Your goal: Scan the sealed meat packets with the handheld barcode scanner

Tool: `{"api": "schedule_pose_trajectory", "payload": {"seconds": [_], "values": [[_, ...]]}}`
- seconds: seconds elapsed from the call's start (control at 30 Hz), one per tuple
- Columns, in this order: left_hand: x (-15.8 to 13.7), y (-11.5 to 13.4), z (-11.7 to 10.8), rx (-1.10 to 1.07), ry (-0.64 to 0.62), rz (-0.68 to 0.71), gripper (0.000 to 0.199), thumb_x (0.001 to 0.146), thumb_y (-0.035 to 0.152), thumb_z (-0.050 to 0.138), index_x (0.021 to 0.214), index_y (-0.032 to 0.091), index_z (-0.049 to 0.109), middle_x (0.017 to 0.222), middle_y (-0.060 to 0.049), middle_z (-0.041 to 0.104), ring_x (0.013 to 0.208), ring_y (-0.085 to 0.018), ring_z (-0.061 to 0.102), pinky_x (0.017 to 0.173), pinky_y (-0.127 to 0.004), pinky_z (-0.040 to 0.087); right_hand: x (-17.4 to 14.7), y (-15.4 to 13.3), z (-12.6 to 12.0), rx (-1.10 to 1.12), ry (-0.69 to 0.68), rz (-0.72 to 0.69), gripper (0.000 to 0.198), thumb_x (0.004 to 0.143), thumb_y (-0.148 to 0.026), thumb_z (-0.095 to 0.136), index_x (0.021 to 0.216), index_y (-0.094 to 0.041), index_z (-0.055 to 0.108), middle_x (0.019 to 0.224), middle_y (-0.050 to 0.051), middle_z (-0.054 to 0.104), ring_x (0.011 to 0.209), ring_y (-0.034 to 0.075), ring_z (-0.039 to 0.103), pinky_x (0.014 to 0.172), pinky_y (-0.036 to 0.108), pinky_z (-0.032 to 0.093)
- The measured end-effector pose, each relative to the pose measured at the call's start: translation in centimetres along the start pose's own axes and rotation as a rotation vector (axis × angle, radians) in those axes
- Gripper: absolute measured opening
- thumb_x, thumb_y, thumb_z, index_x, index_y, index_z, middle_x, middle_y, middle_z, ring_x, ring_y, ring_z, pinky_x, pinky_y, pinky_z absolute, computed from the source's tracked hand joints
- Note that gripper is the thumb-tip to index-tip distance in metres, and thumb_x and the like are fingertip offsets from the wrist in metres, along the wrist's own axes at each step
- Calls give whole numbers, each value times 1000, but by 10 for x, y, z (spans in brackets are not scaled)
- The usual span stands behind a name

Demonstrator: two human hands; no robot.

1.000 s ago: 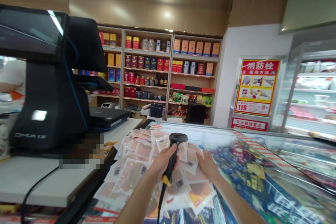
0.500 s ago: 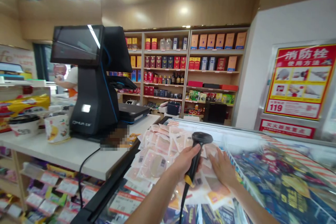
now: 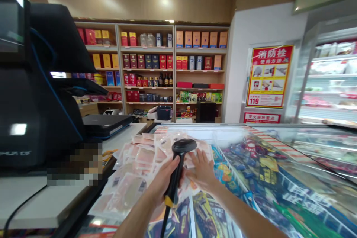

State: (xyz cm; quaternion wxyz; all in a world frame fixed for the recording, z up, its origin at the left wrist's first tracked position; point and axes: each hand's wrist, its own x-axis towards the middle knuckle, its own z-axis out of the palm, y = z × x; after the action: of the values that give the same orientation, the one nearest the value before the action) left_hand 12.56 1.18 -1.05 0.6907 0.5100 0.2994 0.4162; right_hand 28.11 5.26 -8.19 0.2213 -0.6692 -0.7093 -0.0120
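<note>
My left hand [image 3: 163, 178] is wrapped around the handle of a black barcode scanner [image 3: 178, 167], whose wide head points up and away from me. From its yellow-collared lower end a cable runs down toward me. Just right of it, my right hand [image 3: 202, 169] lies with spread fingers on a pile of clear, flat plastic packets [image 3: 145, 156]. The packets hold pale pink, flat contents, and some carry barcode labels. They overlap across the glass top of a chest freezer [image 3: 223, 135]. The hands and scanner hide part of the pile.
On the left, a black checkout terminal [image 3: 41, 89] stands on a white counter [image 3: 36, 200]. Colourful frozen packages [image 3: 262, 174] lie under the freezer glass. Shelves of boxes and bottles [image 3: 147, 63] line the back wall, and a red and yellow poster [image 3: 269, 76] hangs to their right.
The view has swung right and closer to the freezer. My right hand has moved nearer the scanner, and more of the frozen packages below it now shows. The left hand still holds the scanner.
</note>
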Motion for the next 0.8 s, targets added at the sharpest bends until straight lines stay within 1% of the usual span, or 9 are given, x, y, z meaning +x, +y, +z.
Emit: {"api": "schedule_pose_trajectory", "payload": {"seconds": [0.07, 0.13, 0.2, 0.27, 0.37, 0.5, 0.63, 0.7, 0.8], "values": [[-1, 2, -2, -8, -8, -4, 34, 71, 48, 42, 71, 14, 49, 50, 3, 49, 40, -5, 40, 39, -17, 28, 5, 8, -2, 60, 52, -19, 65, 68, -57, 36, 125, -30, 24, 136, 7, 16, 122, 31, 12, 88, 55, 19], [-2, 4, -4, -27, -32, 1, 32, 71, 45, 44, 76, 14, 51, 53, 2, 51, 42, -6, 42, 40, -17, 30, 8, 21, -8, 141, 147, 3, 61, 69, -54, 36, 123, -24, 32, 131, 9, 27, 119, 27, 23, 90, 46, 24], [-3, 7, -6, -46, -34, 12, 32, 70, 43, 48, 84, 14, 51, 56, 1, 53, 44, -7, 45, 42, -19, 32, 12, 36, -15, 230, 210, 102, 55, 70, -49, 38, 114, -16, 44, 116, 12, 47, 106, 23, 42, 85, 35, 33], [-5, 10, -7, -63, -17, 4, 36, 68, 42, 51, 91, 15, 51, 58, 0, 55, 46, -8, 46, 44, -20, 34, 16, 46, -22, 286, 187, 208, 49, 70, -46, 40, 103, -12, 53, 94, 11, 60, 89, 21, 53, 76, 29, 38], [-8, 13, -8, -92, -29, -19, 41, 67, 40, 53, 100, 17, 48, 60, 0, 56, 46, -7, 46, 42, -19, 33, 19, 50, -27, 266, 116, 246, 47, 66, -49, 43, 94, -13, 58, 80, 9, 63, 78, 21, 56, 69, 28, 39], [-9, 11, -7, -139, -83, 21, 39, 68, 39, 52, 100, 17, 48, 60, 1, 52, 46, -6, 43, 43, -18, 31, 22, 39, -24, 224, 121, 255, 51, 66, -50, 43, 97, -12, 56, 83, 12, 63, 80, 23, 56, 67, 28, 39], [-7, 6, -5, -129, -72, 44, 34, 70, 39, 49, 93, 14, 50, 57, 2, 50, 44, -5, 41, 42, -18, 29, 28, 34, -19, 217, 117, 273, 59, 59, -50, 49, 101, -8, 54, 92, 16, 60, 86, 26, 55, 68, 30, 39], [-5, 3, -6, -128, -84, 45, 34, 70, 40, 48, 91, 14, 50, 57, 2, 49, 43, -5, 41, 42, -18, 28, 33, 34, -18, 259, 90, 255, 53, 55, -48, 54, 92, -11, 58, 88, 14, 62, 82, 26, 56, 65, 30, 40], [-2, -2, -9, -115, -87, 61, 34, 70, 42, 47, 88, 13, 49, 56, 1, 50, 43, -6, 42, 42, -18, 29, 39, 37, -20, 404, 54, 248, 33, 52, -43, 57, 72, -17, 63, 66, 7, 64, 66, 23, 59, 55, 28, 40]]}}
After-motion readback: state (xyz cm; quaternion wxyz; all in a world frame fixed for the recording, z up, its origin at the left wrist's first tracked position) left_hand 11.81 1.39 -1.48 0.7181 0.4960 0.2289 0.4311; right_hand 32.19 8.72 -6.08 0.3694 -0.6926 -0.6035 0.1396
